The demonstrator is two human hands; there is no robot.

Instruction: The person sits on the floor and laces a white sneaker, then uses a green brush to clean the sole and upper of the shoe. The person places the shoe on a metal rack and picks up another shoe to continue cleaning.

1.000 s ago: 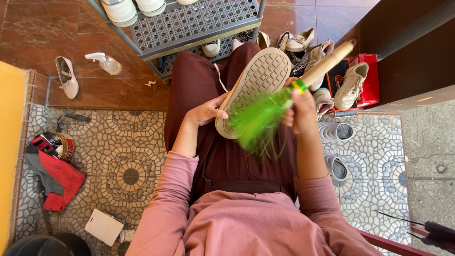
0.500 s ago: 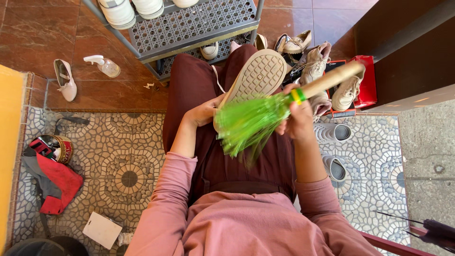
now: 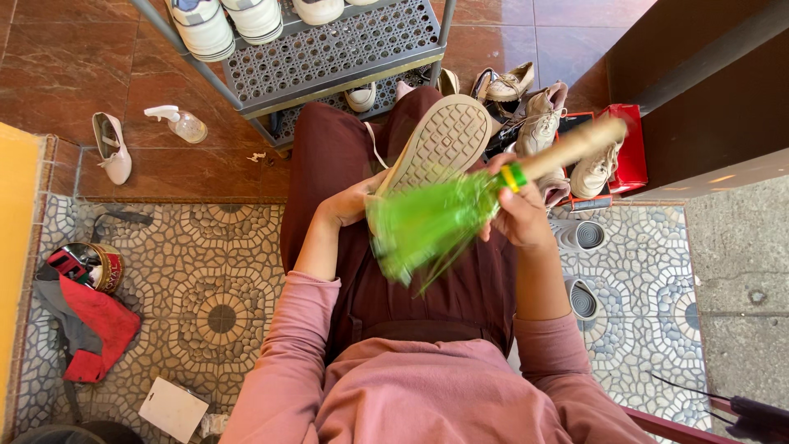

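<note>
My right hand (image 3: pixel 522 215) is closed round the brush (image 3: pixel 444 218) handle; its green bristles have swung lower across the shoe (image 3: pixel 440 141) sole since a second ago, so another sweep is landing. My left hand (image 3: pixel 355 200) grips the shoe's heel, steadying it on my lap.

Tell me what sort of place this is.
Probably a shoe-cleaning spot by a doorway: a metal rack of sneakers, loose shoes on the tiled floor, and a green brush against a shoe sole.

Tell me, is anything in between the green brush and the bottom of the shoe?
Nothing visible. The green brush in the right hand lies right across the shoe's sole, which the left hand holds up.
</note>
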